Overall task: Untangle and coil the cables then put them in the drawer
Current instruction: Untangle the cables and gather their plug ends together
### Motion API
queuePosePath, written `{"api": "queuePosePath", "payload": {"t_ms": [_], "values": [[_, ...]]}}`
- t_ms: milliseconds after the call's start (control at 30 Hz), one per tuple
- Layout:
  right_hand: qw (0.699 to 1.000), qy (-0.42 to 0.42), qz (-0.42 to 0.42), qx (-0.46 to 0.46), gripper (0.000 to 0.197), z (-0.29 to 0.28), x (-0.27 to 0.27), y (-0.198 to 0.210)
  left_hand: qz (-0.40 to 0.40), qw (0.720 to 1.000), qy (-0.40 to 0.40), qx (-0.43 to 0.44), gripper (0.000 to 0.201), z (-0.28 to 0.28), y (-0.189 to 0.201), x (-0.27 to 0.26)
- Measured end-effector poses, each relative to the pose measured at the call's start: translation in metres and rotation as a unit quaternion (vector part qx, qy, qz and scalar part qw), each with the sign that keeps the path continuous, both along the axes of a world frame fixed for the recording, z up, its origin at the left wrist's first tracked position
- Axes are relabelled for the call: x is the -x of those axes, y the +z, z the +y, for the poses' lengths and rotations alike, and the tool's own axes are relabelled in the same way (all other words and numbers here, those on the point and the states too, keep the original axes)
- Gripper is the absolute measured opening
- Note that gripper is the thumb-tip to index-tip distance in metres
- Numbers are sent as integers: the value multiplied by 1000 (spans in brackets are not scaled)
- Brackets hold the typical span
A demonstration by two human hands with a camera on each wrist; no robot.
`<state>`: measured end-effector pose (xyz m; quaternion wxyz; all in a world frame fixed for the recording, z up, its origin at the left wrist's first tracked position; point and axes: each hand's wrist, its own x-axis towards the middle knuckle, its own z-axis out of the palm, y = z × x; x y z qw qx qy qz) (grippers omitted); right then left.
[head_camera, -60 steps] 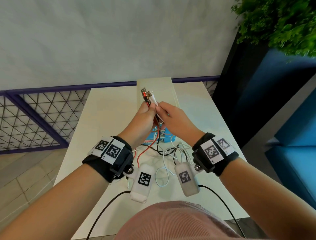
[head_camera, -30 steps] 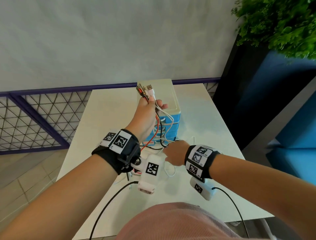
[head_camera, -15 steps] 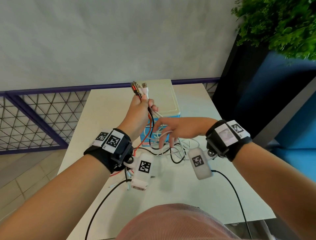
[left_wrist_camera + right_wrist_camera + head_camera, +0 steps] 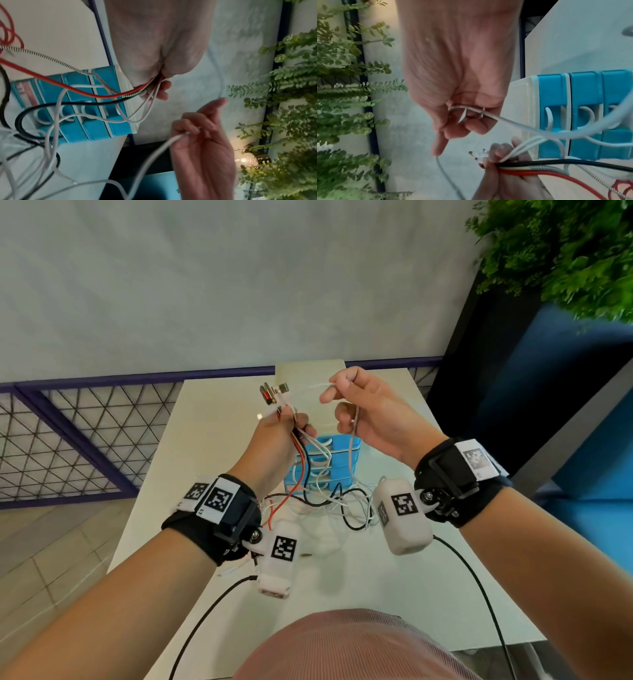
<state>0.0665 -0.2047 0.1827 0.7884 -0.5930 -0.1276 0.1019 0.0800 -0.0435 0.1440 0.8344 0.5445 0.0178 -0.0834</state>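
The thin white rubber-sheathed cable (image 4: 352, 436) hangs from the right hand (image 4: 370, 412), whose fingers (image 4: 471, 125) curl round it; the left hand (image 4: 277, 440) grips the mixed bundle's plugs (image 4: 272, 397) above the worktop (image 4: 394, 583). Best draw it slowly clear, feeding slack from the heap.

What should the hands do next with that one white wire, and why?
Probably the right hand should keep drawing its single white cable up and away from the bundle of cable ends gripped by the left hand. That cable runs down into the tangle lying on the table by the blue drawer unit, so it looks not yet free to coil.
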Motion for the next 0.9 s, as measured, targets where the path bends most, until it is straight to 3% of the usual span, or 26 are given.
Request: {"api": "queuePosePath", "payload": {"t_ms": [167, 367, 500, 600, 700, 833, 900], "values": [[986, -43, -31, 157, 8, 7, 4, -12, -5, 1000, 17, 3, 21, -1, 12, 5], [938, 7, -48, 343, 14, 18, 17, -19, -34, 996, 36, -76, 18, -6, 10, 5], [885, -10, -175, 430, 24, 28, 23, -20, -24, 992, 49, -114, 10, -10, 8, 11], [866, -82, -196, 453, 28, 27, 18, -27, 7, 998, 50, -22, 23, -12, 14, 10], [841, -90, -186, 500, 28, 26, 16, -33, 45, 997, 33, 52, 44, -12, 21, 7], [756, -117, -221, 605, 34, 28, 20, -32, -46, 987, 16, -152, 20, -13, 18, 14], [738, -144, -233, 616, 35, 28, 19, -31, -59, 977, 18, -204, 18, -14, 16, 18]]}}
